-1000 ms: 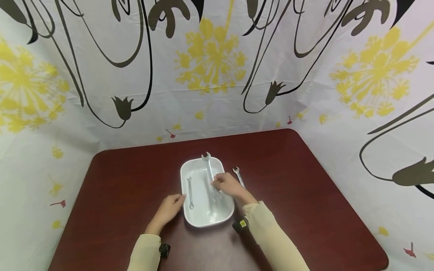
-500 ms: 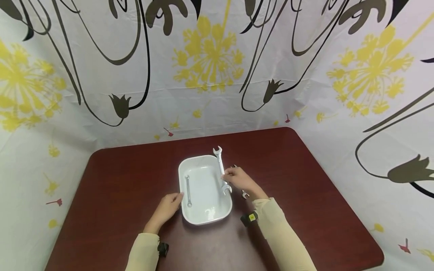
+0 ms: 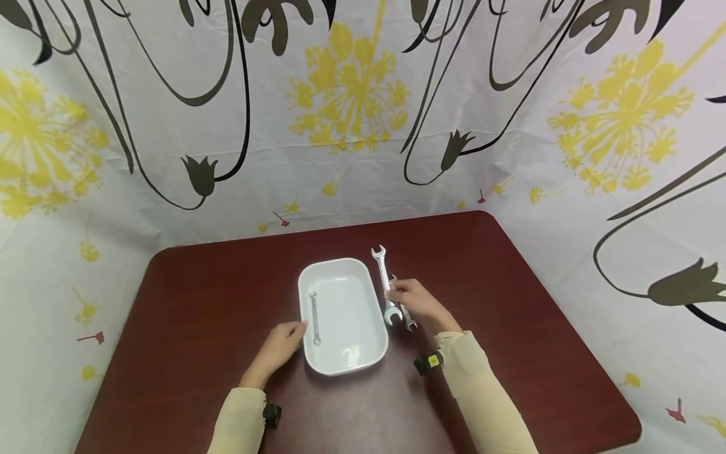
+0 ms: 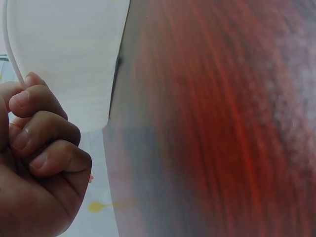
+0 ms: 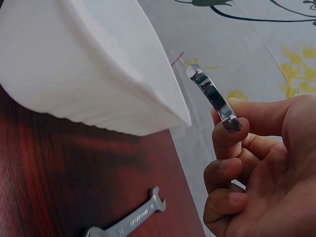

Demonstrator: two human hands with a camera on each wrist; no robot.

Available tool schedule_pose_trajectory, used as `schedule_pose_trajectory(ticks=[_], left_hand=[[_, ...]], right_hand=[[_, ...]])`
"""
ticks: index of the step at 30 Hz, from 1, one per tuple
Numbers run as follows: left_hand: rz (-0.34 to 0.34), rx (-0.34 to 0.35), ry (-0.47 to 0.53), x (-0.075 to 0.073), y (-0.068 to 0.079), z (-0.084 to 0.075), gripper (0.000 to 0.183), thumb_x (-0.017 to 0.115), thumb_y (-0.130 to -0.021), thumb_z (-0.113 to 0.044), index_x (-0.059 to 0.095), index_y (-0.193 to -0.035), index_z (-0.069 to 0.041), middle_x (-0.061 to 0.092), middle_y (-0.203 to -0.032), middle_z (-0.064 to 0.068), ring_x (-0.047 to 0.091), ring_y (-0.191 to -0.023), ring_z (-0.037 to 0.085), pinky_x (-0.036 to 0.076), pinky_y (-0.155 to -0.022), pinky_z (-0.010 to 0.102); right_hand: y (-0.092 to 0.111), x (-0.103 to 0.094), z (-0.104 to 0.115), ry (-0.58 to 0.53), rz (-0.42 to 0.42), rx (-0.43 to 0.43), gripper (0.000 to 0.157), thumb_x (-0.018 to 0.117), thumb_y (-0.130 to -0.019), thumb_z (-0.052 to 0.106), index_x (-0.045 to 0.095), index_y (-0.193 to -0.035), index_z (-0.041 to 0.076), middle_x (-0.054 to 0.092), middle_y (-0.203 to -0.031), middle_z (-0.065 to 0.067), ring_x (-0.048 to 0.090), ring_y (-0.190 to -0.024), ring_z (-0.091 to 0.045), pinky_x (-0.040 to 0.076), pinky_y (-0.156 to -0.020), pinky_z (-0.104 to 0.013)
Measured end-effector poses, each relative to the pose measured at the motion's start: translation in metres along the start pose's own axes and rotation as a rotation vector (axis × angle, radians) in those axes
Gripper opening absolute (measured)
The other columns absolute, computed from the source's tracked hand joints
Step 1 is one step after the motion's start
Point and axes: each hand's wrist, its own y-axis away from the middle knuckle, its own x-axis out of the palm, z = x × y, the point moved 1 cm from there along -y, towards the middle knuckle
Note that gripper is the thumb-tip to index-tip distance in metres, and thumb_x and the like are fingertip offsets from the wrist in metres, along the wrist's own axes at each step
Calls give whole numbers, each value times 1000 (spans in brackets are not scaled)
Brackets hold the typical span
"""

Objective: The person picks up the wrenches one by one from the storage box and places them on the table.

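Note:
My right hand [image 3: 421, 302] pinches a large double open-end wrench [image 3: 382, 266] between thumb and index finger. It holds the wrench just right of the white tray [image 3: 354, 315]; in the right wrist view the wrench [image 5: 213, 96] shows end-on, raised beside the tray wall. Below it, on the table, lies a medium open-end wrench [image 5: 133, 219], its middle covered by the right hand in the head view. Inside the tray, along the left side, rests a small wrench [image 3: 315, 318]. My left hand [image 3: 280, 348] grips the tray's left rim, its other fingers curled in the left wrist view.
The dark red wooden table [image 3: 227, 284] extends around the tray, with rounded far corners. Behind it hangs a white cloth [image 3: 340, 183] printed with yellow and grey flowers. Each wrist wears a small black camera [image 3: 272, 416].
My right hand has lifted the large wrench out of the tray and carried it right, past the rim, over the medium wrench. My left hand has stayed at the tray's left rim.

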Motion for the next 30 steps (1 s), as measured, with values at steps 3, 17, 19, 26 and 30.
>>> schedule_pose_trajectory(ticks=[3, 17, 19, 26, 30], left_hand=[[-1, 7, 0, 0, 0, -2, 38, 46, -102, -29, 48, -69, -10, 40, -58, -2, 41, -57, 12, 36, -56, 26], [3, 29, -10, -2, -1, -2, 42, 45, -102, -29, 43, -64, -12, 40, -56, -2, 36, -53, 12, 33, -55, 26], [7, 31, -8, -4, -1, -3, 42, 45, -102, -29, 42, -63, -12, 40, -56, -1, 36, -53, 13, 33, -55, 26], [14, 16, -3, -4, -2, -2, 41, 44, -103, -28, 42, -65, -12, 40, -57, -1, 37, -54, 13, 34, -55, 27], [17, 10, 8, -1, -2, 1, 41, 44, -103, -29, 42, -65, -12, 40, -57, -1, 37, -55, 14, 34, -56, 27]], right_hand=[[1, -4, -5, -39, -3, 49, 17, 56, -93, 10, 61, -81, -2, 47, -67, 0, 44, -66, -16, 38, -59, -28], [2, -19, -33, 71, -20, 26, 23, 52, -94, 8, 51, -71, 2, 42, -63, 4, 40, -62, -11, 35, -61, -25], [2, -20, -35, 73, -24, 36, 23, 51, -93, 7, 50, -70, 4, 41, -62, 4, 40, -61, -11, 34, -61, -25], [7, -26, -45, 67, -37, 88, 23, 50, -93, 7, 51, -71, 3, 40, -62, 4, 39, -61, -12, 34, -59, -25], [9, -29, -52, 62, -48, 117, 20, 50, -94, 7, 54, -75, 1, 41, -62, 4, 40, -61, -12, 34, -59, -26]])
